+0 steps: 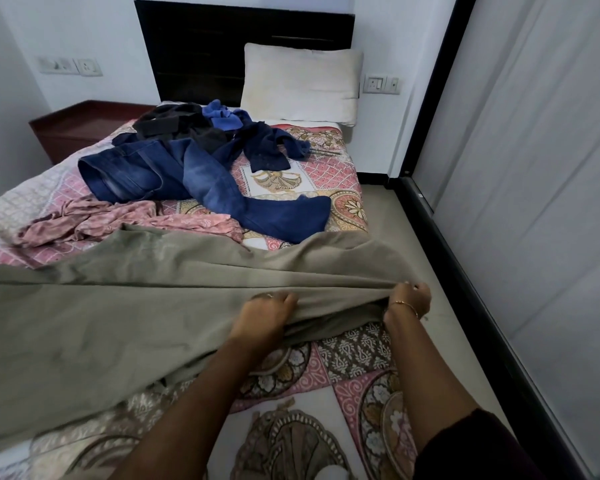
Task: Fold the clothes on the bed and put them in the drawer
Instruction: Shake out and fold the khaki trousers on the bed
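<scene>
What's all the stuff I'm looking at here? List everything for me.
Olive cloth: one, grey-green, spread across the near bed, gripped at its right edge.
Jeans: one pair, blue, mid-bed.
Pink garment: one, crumpled, left of the jeans' leg.
Dark clothes: a heap, black and navy, near the headboard.
Blue garment: one, bright blue, on the heap.
Pillow: one, off-white, against the headboard.
Headboard: one, black.
Bedsheet: one, pink patterned.
Nightstand: one, reddish-brown, left of the bed.
Wall sockets: two panels, white.
Left hand: grips the cloth.
Right hand: pinches the cloth's edge; bangle on wrist.
</scene>
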